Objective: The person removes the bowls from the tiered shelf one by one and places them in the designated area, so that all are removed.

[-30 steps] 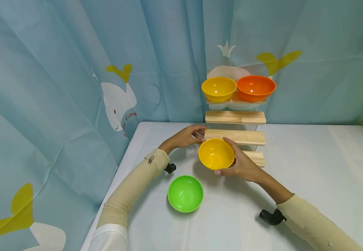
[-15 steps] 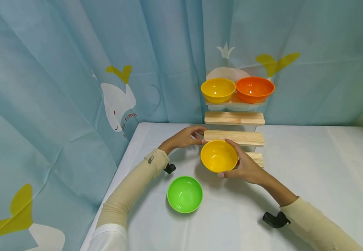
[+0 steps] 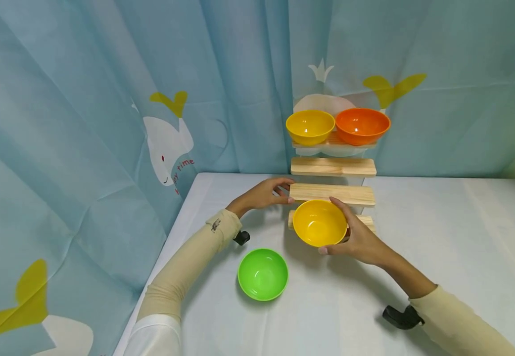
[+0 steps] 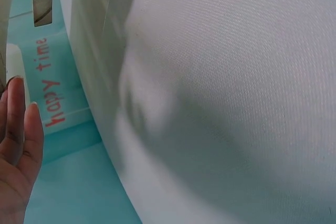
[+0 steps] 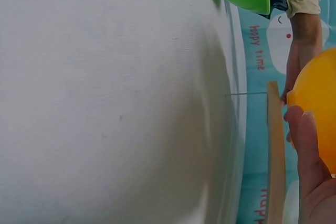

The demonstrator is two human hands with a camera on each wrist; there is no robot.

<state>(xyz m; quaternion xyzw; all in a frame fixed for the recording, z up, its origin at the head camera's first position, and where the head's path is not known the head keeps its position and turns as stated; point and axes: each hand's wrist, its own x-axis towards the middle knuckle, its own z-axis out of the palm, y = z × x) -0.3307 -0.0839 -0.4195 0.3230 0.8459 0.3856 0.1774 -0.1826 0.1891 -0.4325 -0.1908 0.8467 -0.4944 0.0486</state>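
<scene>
A yellow bowl point(image 3: 319, 223) is held by its right side in my right hand point(image 3: 358, 240), thumb near the front rim and fingers at the back. It is tilted toward the camera, in front of the lowest planks of a stepped wooden rack point(image 3: 333, 194). My left hand point(image 3: 263, 194) grips the left end of the rack's second plank from the bottom, thumb and fingers about it. In the left wrist view some of its fingers point(image 4: 32, 135) show at the left edge. A green bowl point(image 3: 263, 275) sits upright on the table, nearer the camera.
On the rack's top plank stand a second yellow bowl point(image 3: 310, 127) and an orange bowl point(image 3: 363, 126), side by side. A blue curtain point(image 3: 244, 99) with whale prints hangs behind and to the left. The table point(image 3: 440, 237) has a white cloth.
My right hand has moved the yellow bowl to the right and slightly toward the camera, away from the left hand. The left hand has stayed at the rack.
</scene>
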